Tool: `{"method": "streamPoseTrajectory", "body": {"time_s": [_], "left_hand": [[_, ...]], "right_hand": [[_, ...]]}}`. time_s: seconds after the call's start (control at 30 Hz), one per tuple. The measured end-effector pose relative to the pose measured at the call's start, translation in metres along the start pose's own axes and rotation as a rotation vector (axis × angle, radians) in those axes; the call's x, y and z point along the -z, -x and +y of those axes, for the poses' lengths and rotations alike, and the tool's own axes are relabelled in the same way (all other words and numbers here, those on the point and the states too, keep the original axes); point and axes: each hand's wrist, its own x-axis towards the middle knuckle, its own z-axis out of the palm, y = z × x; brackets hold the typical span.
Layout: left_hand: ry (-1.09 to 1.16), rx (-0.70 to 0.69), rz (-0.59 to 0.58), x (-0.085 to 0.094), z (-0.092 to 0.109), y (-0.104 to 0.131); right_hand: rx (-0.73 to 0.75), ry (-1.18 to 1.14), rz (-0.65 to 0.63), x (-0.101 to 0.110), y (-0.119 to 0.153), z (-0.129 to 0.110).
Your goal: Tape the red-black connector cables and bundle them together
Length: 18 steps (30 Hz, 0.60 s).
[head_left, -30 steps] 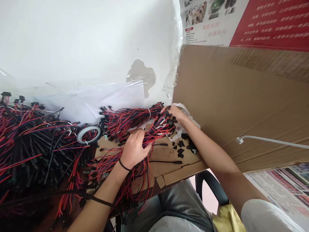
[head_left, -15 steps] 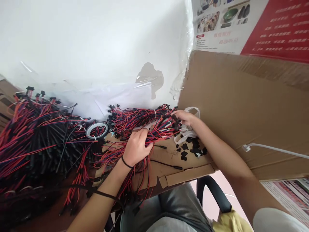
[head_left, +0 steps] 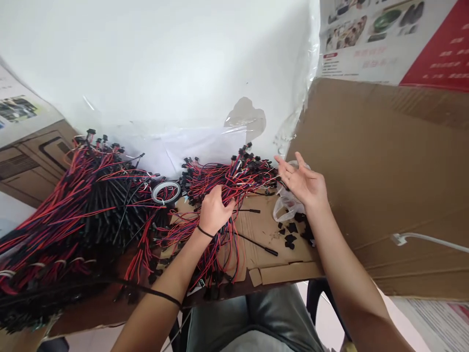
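My left hand (head_left: 216,211), a dark band at its wrist, is closed around a bundle of red and dark wires (head_left: 240,180) with black connectors. The wires spread upward out of the grip and hang below it toward the table edge. Palm up and fingers spread, my right hand (head_left: 302,180) holds nothing, just right of the bundle's connector ends. Behind the held bundle lies another wire bundle (head_left: 200,177) by the wall. Two single black leads with plug ends, one of them a lead (head_left: 256,243) near the front, rest on the cardboard sheet (head_left: 252,264).
A large heap of black-sleeved wires (head_left: 113,210) fills the left side. A roll of tape (head_left: 166,192) lies beside it. A clear plastic bag (head_left: 287,205) and black scraps (head_left: 290,239) are at right, by an upright cardboard panel (head_left: 366,171). A white cable (head_left: 432,239) crosses that panel.
My right hand has let go of the bundle's connector end and opened, palm up. My left hand keeps the bundle, now tipped more upright. The view has swung left.
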Motion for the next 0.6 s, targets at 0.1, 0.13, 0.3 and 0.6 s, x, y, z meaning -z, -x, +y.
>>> {"method": "streamPoseTrajectory", "body": {"time_s": [0.1, 0.13, 0.3, 0.6], "left_hand": [[-0.003, 0.070, 0.028, 0.000, -0.004, -0.003], [0.011, 0.095, 0.027, 0.001, -0.005, -0.004], [0.137, 0.200, 0.010, 0.011, -0.008, -0.007], [0.320, 0.328, 0.105, 0.015, -0.013, -0.008]], "right_hand": [[0.037, -0.028, -0.011, -0.001, 0.008, -0.002], [0.037, -0.031, 0.002, 0.001, 0.009, 0.000], [-0.045, -0.005, 0.135, 0.018, -0.002, 0.020], [-0.160, -0.158, 0.158, 0.006, 0.005, 0.044]]}}
